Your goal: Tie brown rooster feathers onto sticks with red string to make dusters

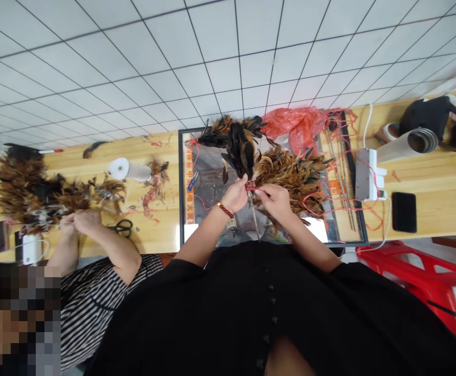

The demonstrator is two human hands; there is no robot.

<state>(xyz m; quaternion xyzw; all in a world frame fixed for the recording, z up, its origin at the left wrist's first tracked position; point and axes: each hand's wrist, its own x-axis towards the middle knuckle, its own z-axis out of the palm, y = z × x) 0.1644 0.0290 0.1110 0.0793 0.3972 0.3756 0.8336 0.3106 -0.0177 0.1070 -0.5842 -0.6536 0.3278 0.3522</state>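
My left hand (236, 194), with a red bead bracelet (224, 210) at the wrist, is closed around the bound base of a bundle of dark feathers (240, 149). A thin stick (256, 222) runs from that base toward my body. Close beside it, my right hand (277, 200) pinches red string (252, 186) at the binding. Brown feathers (294, 175) lie in a thick pile just beyond my right hand. Both hands are above a dark-framed glass panel (208, 201) with orange lettering. The fingertips partly hide the binding.
Red plastic bags (294, 125) lie behind the feathers. A blue-handled cutter (192, 180) rests left on the panel. Rightward are thin rods (338, 172), a power strip (366, 175) and a phone (404, 212). At left, a co-worker's hands (79, 222) handle feathers near scissors (123, 227) and a white spool (128, 169).
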